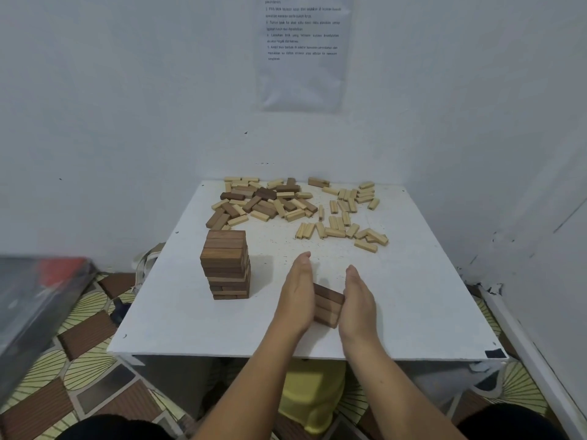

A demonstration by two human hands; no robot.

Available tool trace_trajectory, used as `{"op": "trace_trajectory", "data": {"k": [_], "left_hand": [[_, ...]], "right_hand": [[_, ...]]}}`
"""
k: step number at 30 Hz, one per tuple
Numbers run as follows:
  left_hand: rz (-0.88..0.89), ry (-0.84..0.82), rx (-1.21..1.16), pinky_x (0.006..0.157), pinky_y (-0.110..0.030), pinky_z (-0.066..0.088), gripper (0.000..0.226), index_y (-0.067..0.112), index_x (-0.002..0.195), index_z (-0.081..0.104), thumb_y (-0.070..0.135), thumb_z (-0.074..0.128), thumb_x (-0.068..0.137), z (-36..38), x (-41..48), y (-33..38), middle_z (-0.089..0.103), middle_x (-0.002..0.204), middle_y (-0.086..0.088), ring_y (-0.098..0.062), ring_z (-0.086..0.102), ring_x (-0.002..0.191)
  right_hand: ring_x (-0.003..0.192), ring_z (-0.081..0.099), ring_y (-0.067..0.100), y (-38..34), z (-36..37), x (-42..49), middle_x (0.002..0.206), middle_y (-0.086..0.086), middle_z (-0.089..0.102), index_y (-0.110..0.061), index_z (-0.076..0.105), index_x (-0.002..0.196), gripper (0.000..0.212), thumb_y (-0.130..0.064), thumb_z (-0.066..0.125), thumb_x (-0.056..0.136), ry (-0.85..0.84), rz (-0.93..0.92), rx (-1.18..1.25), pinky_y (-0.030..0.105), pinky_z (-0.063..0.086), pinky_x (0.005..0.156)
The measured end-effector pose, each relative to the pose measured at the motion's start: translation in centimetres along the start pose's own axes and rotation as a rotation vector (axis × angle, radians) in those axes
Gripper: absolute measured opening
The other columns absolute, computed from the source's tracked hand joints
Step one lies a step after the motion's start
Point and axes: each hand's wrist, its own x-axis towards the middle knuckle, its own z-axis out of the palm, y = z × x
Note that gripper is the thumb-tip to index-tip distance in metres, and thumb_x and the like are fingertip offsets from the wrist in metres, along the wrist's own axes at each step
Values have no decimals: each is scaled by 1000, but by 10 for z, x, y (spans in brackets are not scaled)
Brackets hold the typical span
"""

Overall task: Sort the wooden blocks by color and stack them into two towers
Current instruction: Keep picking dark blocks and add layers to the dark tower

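A white table [413, 296] set against a wall carries the whole job. A pile [270, 201] of mixed dark and pale blocks lies along its far edge, and loose pale blocks [343, 223] spread to the right of that. A dark tower [226, 265] stands near the left edge, its upper layers slightly askew from the lower ones.

Near the front edge, well apart from the tower, the person's left hand [297, 296] and right hand [357, 300] press flat, fingers straight, against opposite sides of a short row [328, 304] of dark blocks lying side by side on the table. Neither hand curls round them.

The step appears to be squaring that row into a layer for the tower. Done well, it calls for even pressure from both palms so the blocks come flush. A level carry under the same squeeze comes next, then a gentle set-down crosswise on the top layer. The tower looks uneven, and a knock could topple it. No pale tower stands yet.

No box or tray on the table holds blocks. A blurred grey object [38, 296] at far left cannot be identified.
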Motion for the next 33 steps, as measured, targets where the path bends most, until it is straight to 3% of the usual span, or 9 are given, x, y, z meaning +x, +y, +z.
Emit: {"op": "trace_trajectory", "data": {"k": [3,6,9,17,21,25,27,29,33], "left_hand": [[-38,-13,-48,125,-28,20,63,27,159,38,59,16,108,9,-2,-1,37,163,11,-2,29,149],[-48,15,-71,123,-26,23,72,26,158,38,64,15,103,8,-13,-6,39,161,12,-1,32,147],[-40,31,-68,124,-28,25,81,26,158,38,69,14,94,5,-19,-8,39,161,12,-1,33,146],[-1,12,-3,117,-16,19,78,26,161,33,66,12,96,5,-20,0,36,163,10,2,29,147],[31,9,58,117,-15,17,69,28,160,34,62,16,102,-5,-21,-2,35,163,14,4,28,147],[127,-55,336,111,-16,24,46,33,154,43,36,48,108,-34,-25,-7,42,156,19,4,34,141],[158,-154,548,114,-18,25,64,30,157,39,26,65,98,-45,-21,-7,40,159,14,-3,35,145],[165,-254,671,113,-19,29,80,26,159,33,25,74,91,-49,-15,-5,42,158,8,-12,40,144],[142,-321,797,107,-31,45,92,29,160,30,27,80,82,-43,-6,-1,51,151,6,-16,51,133]], "right_hand": [[134,54,16,1,11,-4,146,-4,57,-29,55,145,54,-59,45,102,29,-19,24,49,45,113],[141,44,11,-5,15,0,152,-6,50,-23,51,150,45,-40,41,109,36,-76,-58,42,37,120],[136,47,8,-8,16,5,150,-8,52,-22,53,147,42,-35,41,109,-20,-93,-111,31,38,114],[138,47,8,0,6,4,148,-7,55,-22,55,144,39,-33,41,110,-57,-118,-136,36,35,121],[137,46,2,-6,-3,5,149,-11,53,-25,54,145,38,-30,42,109,-96,-148,-158,24,35,114],[140,45,9,-22,-34,10,144,-13,57,-26,50,150,59,-5,58,95,-264,-179,-503,25,36,113],[143,40,6,-29,-47,12,149,-17,50,-35,44,151,72,-8,66,88,-412,-207,-784,27,33,118],[144,32,-1,-34,-54,13,154,-22,37,-41,35,155,82,-13,72,86,-533,-271,-1015,19,27,118],[141,28,0,-36,-53,13,152,-20,34,-44,25,158,94,-13,75,85,-576,-283,-1115,16,23,109]]}}
